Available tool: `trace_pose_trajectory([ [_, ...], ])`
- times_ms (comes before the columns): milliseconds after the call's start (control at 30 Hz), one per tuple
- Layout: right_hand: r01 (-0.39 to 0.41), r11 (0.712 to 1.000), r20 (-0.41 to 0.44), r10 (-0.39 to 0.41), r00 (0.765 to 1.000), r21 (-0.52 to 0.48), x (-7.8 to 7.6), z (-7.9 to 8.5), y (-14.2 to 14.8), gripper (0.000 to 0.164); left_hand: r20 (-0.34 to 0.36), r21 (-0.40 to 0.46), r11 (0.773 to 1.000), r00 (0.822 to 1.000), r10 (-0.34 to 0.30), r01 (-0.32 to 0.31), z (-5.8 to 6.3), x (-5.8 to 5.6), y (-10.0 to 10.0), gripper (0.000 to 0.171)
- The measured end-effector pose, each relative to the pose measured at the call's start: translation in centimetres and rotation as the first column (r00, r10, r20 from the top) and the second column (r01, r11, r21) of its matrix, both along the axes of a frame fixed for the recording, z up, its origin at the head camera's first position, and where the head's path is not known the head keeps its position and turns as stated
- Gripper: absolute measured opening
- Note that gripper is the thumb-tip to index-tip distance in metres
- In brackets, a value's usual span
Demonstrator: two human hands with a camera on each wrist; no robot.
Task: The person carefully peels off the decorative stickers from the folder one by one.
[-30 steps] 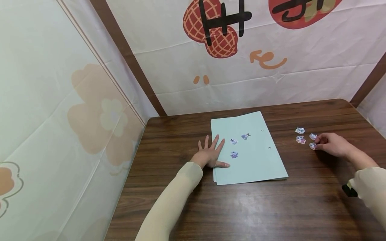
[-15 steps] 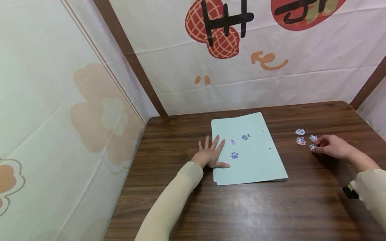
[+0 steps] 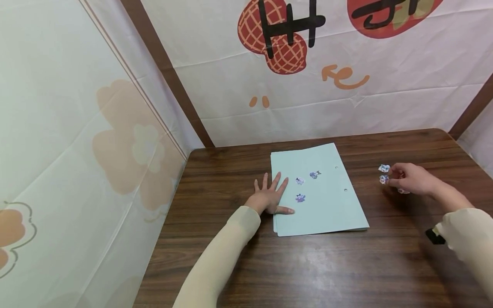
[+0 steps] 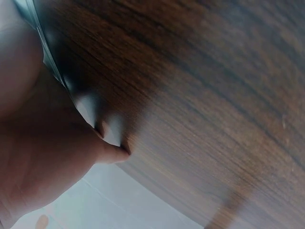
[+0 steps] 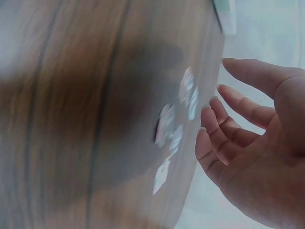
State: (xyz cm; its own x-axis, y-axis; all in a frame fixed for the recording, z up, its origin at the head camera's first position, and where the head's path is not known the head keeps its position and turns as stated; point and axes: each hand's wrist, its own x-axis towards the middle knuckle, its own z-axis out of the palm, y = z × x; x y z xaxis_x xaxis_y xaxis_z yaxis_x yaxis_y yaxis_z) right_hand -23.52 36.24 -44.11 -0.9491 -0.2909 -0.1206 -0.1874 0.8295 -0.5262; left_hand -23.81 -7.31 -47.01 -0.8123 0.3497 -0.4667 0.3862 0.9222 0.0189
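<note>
My left hand (image 3: pixel 265 200) lies with fingers spread at the left edge of a pale mint folder (image 3: pixel 327 214), its thumb reaching over the cover. On the cover are a purple sticker (image 3: pixel 300 198) and two more small cartoon stickers. To the folder's right, my right hand (image 3: pixel 414 178) is held above a small group of cutout stickers. Its thumb and fingers stand apart with nothing between them in the right wrist view, where several stickers (image 5: pixel 164 125) lie on the wood. In the head view it covers part of the group, leaving a bluish sticker (image 3: pixel 384 168) visible.
The dark wood table (image 3: pixel 323 273) extends around the folder and meets a printed cloth backdrop (image 3: pixel 231 124) at its far edge. Two small holes show along the folder's right side. A black object (image 3: pixel 435 236) is on the underside of my right wrist.
My right hand was at the nearest right-hand sticker with thumb and fingers together; now it has moved left and slightly away from me, over the left stickers. The left hand stays put.
</note>
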Motion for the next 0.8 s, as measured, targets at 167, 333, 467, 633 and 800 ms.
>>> trace_pose_trajectory([
  [167,-0.043,0.999,-0.027,0.043,0.999,-0.004,-0.3,0.7,-1.8,0.031,0.000,0.002,1.000,1.000,0.000,0.000,-0.2,-0.1,-0.1,0.112],
  [333,-0.093,0.995,-0.058,0.091,0.994,-0.031,-0.7,0.8,-3.9,0.032,0.003,-0.003,1.000,1.000,0.001,-0.001,-0.1,-0.2,-0.1,0.112],
  [467,-0.133,0.989,-0.080,0.128,0.989,-0.061,-0.8,1.0,-6.2,0.030,0.007,-0.002,1.000,1.000,0.002,-0.002,0.0,-0.1,-0.1,0.112],
  [633,-0.193,0.978,-0.094,0.186,0.978,-0.079,-1.4,1.1,-8.8,0.026,0.008,-0.005,1.000,1.000,0.001,-0.001,0.0,-0.1,-0.1,0.111],
  [800,-0.240,0.966,-0.076,0.233,0.969,-0.094,-2.2,0.6,-10.5,0.029,0.015,-0.010,1.000,1.000,0.006,-0.006,0.1,0.0,0.0,0.111],
])
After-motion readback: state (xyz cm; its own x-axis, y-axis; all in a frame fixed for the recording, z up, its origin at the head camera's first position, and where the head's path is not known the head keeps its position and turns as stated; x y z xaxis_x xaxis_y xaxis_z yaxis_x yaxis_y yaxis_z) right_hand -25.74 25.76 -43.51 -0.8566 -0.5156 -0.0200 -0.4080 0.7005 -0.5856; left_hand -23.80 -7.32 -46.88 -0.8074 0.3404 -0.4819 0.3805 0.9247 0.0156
